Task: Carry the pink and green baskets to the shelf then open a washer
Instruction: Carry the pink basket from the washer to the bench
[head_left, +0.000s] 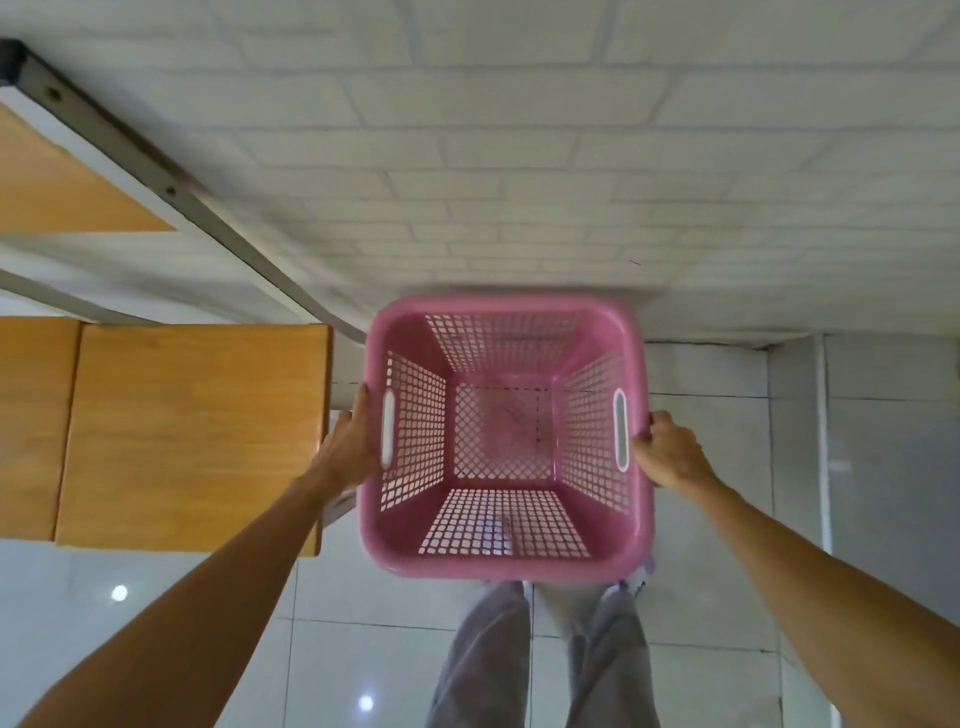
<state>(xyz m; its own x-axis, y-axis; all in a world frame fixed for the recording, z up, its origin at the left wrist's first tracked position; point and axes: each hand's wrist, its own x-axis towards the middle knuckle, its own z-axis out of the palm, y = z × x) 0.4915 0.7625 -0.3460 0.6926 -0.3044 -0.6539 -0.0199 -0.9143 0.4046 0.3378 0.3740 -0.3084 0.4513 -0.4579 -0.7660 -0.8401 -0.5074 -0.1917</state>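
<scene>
Pink basket (506, 436): is being held upright above the tiled floor (727, 571), beside the wooden shelf (192, 431).
Left hand (353, 447): is being pressed closed around the left rim.
Right hand (670, 452): is being clenched on the right rim.

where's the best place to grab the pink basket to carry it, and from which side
Grip the pink basket at its two oval handle slots, one high in each side wall under the rolled rim, coming in from the outside left and right. It is wide, open-topped and upright, so an even two-sided hold should keep it level. The left hand and right hand already grip there.
</scene>
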